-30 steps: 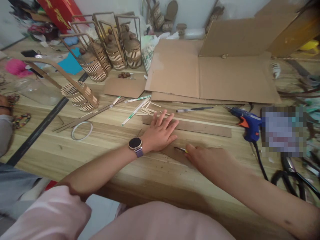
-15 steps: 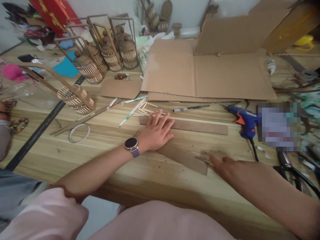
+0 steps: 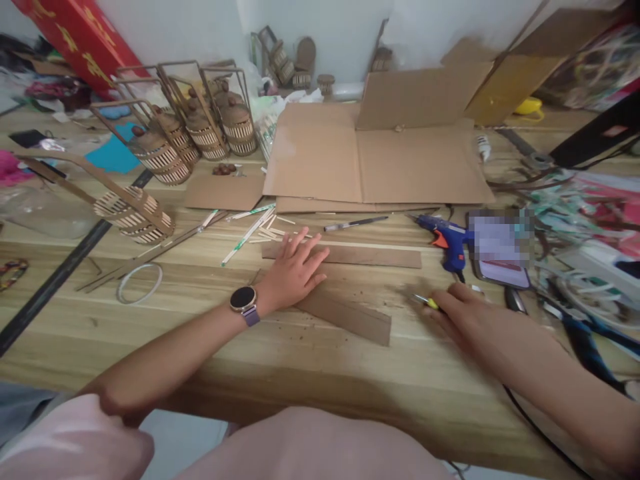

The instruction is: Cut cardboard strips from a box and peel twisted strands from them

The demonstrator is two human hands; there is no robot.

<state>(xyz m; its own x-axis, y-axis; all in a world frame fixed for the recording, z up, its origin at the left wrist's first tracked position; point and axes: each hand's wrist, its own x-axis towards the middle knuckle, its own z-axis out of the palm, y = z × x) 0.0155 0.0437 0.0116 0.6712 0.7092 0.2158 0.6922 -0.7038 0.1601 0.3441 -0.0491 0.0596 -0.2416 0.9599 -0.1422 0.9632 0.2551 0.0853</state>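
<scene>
1. Hands apart. Left hand (image 3: 291, 275) palm down, fingers spread, over the left end of the near cardboard strip (image 3: 350, 316) and reaching across the far cardboard strip (image 3: 375, 257). Right hand (image 3: 463, 313) closed round a small tool (image 3: 426, 301), metal tip and a bit of yellow showing.
2. Tip points left, off the near strip's right end. Contact with the tabletop (image 3: 200, 357): cannot tell.
3. Near strip lies flat, slanting, its bare right end towards the tabletop's near edge. Far strip lies beyond it, farther from that edge.
4. Handling, my judgement: strips light, fairly stiff when flat, apt to crease or bend if pinched midway. Likely to skid on smooth wood unless pressed. Best hold: flat palm on the surface, or both long edges near an end.
5. Tool probably light and rigid; safest hold is the handle, fingers behind the metal.
6. Farther out: pen (image 3: 356, 224) and short pale sticks (image 3: 273, 234) beyond the far strip; blue glue gun (image 3: 453, 245) to its right, phone (image 3: 500, 272) just beside that.
</scene>
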